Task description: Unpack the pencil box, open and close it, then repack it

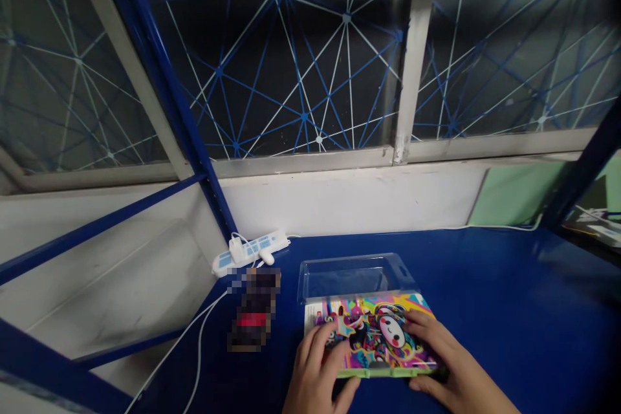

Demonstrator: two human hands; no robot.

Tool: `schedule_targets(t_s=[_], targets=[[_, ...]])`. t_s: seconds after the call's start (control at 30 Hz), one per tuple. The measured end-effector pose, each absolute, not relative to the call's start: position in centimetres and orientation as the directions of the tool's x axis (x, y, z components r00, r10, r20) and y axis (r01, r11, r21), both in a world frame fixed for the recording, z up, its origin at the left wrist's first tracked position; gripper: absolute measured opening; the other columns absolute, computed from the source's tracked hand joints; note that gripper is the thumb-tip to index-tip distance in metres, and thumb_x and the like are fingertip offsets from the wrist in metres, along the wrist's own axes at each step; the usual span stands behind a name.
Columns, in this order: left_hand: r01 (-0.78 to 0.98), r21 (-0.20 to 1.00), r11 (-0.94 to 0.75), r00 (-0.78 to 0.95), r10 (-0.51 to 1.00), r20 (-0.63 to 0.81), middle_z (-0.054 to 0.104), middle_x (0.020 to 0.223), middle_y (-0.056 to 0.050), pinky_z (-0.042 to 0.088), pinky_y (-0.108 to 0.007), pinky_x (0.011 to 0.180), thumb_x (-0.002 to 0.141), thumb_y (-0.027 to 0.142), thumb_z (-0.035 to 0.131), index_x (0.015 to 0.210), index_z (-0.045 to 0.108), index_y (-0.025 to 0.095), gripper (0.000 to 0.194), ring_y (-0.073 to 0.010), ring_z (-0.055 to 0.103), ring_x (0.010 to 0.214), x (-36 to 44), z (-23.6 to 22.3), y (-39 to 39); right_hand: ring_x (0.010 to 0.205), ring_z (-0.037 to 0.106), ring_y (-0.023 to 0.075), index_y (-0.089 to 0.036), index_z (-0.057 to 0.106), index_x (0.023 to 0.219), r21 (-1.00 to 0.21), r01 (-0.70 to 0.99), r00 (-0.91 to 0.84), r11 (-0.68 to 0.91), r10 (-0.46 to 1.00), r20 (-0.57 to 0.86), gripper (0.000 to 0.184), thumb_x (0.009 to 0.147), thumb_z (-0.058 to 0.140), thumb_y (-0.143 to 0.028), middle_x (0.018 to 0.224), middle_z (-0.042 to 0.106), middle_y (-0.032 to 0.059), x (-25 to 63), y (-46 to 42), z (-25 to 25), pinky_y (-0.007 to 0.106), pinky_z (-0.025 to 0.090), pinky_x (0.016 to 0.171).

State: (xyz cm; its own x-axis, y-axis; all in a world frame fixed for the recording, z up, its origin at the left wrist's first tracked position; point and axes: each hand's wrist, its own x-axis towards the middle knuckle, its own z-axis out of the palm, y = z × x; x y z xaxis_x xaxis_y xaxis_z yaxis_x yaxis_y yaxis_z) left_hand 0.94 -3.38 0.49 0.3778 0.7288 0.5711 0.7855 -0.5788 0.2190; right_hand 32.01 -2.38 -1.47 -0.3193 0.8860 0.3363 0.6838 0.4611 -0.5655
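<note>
A flat case with a colourful cartoon cover [369, 330] and a light green front edge lies on the blue table. My left hand [317, 362] grips its near left corner, with the fingers on the cover and the thumb by the front edge. At the right end, my right hand [446, 352] has its fingers over the cover and its thumb at the front edge. Directly behind the case is a clear plastic tray [354, 277], close to its far edge. What lies under the case is hidden.
Left of the case is a pixelated, phone-shaped object [255, 310]. A white power strip [252, 251] with plugs stands behind it, and white cables [200, 349] run to the front left. Blue metal posts [213, 200] frame the table [485, 297] below the windows.
</note>
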Motion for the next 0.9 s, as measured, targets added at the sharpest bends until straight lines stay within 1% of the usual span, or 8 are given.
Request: schedule_targets(t_s=[0.1, 0.23, 0.3, 0.4, 0.53, 0.63, 0.8, 0.9], targets=[[0.789, 0.385, -0.479, 0.236, 0.815, 0.529, 0.052, 0.148, -0.011, 0.052, -0.047, 0.103, 0.073, 0.019, 0.076, 0.13, 0.057, 0.03, 0.061, -0.0336, 0.053, 0.131, 0.8, -0.2, -3.4, 0.141, 0.043, 0.0347, -0.03, 0.058, 0.139, -0.592, 0.676, -0.323, 0.438, 0.899, 0.297, 0.06, 0.083, 0.074, -0.044, 0.153, 0.048, 0.0123, 32.1, -2.4, -1.2, 0.052, 0.04, 0.113], [0.783, 0.526, -0.334, 0.11, 0.905, 0.411, 0.042, 0.155, -0.015, 0.046, -0.054, 0.106, 0.064, 0.013, 0.081, 0.15, 0.034, 0.031, 0.099, -0.0376, 0.046, 0.138, 0.5, -0.7, -3.3, 0.141, 0.043, 0.0336, -0.031, 0.058, 0.138, -0.593, 0.692, -0.318, 0.412, 0.911, 0.261, 0.055, 0.087, 0.07, -0.047, 0.155, 0.044, 0.0114, 32.3, -2.4, -1.0, 0.052, 0.038, 0.113], [0.77, 0.577, -0.274, 0.083, 0.939, 0.335, 0.042, 0.156, -0.015, 0.044, -0.055, 0.107, 0.062, 0.009, 0.081, 0.154, 0.024, 0.031, 0.11, -0.037, 0.046, 0.139, 0.3, -0.5, -3.2, 0.141, 0.042, 0.0333, -0.03, 0.059, 0.138, -0.582, 0.702, -0.313, 0.41, 0.912, 0.264, 0.055, 0.087, 0.069, -0.049, 0.157, 0.042, 0.0113, 32.4, -2.2, -1.0, 0.051, 0.038, 0.113], [0.753, 0.621, -0.218, 0.063, 0.963, 0.262, 0.048, 0.151, -0.012, 0.043, -0.056, 0.108, 0.06, 0.008, 0.082, 0.154, 0.021, 0.034, 0.115, -0.0354, 0.048, 0.137, 0.3, 0.1, -3.0, 0.141, 0.042, 0.0331, -0.028, 0.063, 0.133, -0.572, 0.703, -0.316, 0.423, 0.906, 0.283, 0.054, 0.085, 0.07, -0.051, 0.155, 0.045, 0.0119, 32.5, -1.9, -1.1, 0.05, 0.039, 0.113], [0.733, 0.626, -0.266, 0.086, 0.949, 0.304, 0.053, 0.144, -0.01, 0.046, -0.05, 0.108, 0.054, 0.004, 0.087, 0.153, 0.022, 0.036, 0.122, -0.0325, 0.051, 0.133, 0.5, 0.5, -2.9, 0.134, 0.05, 0.0351, -0.026, 0.069, 0.128, -0.569, 0.703, -0.295, 0.427, 0.903, 0.312, 0.054, 0.081, 0.073, -0.053, 0.147, 0.054, 0.0133, 32.8, -1.6, -1.3, 0.048, 0.044, 0.109], [0.74, 0.62, -0.261, 0.074, 0.947, 0.311, 0.054, 0.141, -0.011, 0.048, -0.049, 0.106, 0.053, 0.003, 0.087, 0.155, 0.019, 0.036, 0.127, -0.0329, 0.052, 0.131, 0.6, 0.4, -2.9, 0.132, 0.053, 0.0356, -0.029, 0.07, 0.126, -0.577, 0.699, -0.275, 0.423, 0.903, 0.33, 0.054, 0.079, 0.076, -0.053, 0.143, 0.058, 0.0113, 32.9, -1.5, -1.1, 0.048, 0.047, 0.107], [0.721, 0.665, -0.193, 0.007, 0.962, 0.272, 0.055, 0.137, -0.013, 0.046, -0.049, 0.106, 0.052, 0.009, 0.088, 0.158, 0.007, 0.032, 0.136, -0.034, 0.054, 0.128, 0.8, 0.3, -3.2, 0.121, 0.064, 0.0304, -0.031, 0.072, 0.118, -0.655, 0.639, -0.195, 0.403, 0.909, 0.369, 0.037, 0.088, 0.065, -0.05, 0.127, 0.071, 0.0076, 32.7, -1.3, -0.3, 0.043, 0.052, 0.102], [0.696, 0.703, -0.142, -0.018, 0.976, 0.215, 0.055, 0.138, -0.014, 0.042, -0.048, 0.108, 0.051, 0.014, 0.088, 0.159, -0.001, 0.029, 0.141, -0.0346, 0.053, 0.127, 1.1, 0.5, -3.2, 0.108, 0.07, 0.0282, -0.028, 0.072, 0.112, -0.723, 0.626, -0.062, 0.293, 0.942, 0.329, 0.036, 0.09, 0.058, -0.053, 0.117, 0.075, 0.007, 32.4, -1.2, -0.1, 0.036, 0.056, 0.092]])
